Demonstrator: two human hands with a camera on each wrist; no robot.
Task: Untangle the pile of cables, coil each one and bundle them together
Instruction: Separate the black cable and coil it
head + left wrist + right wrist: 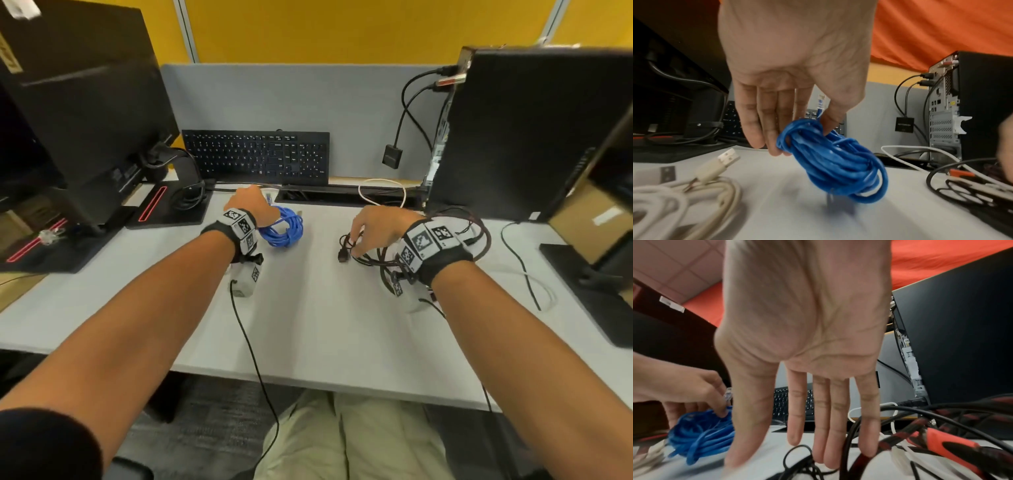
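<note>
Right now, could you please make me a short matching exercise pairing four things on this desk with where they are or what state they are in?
Things:
1. blue cable
2. keyboard
3. black cables
4. white cable

States:
A. tangled under the right hand
B. coiled, pinched by the left hand
C. propped against the grey partition
D. loosely looped, flat plug, untouched

Pairs: 1-B, 2-C, 3-A, 4-D

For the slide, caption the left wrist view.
Left hand pinches the coiled blue cable above the desk.
</note>
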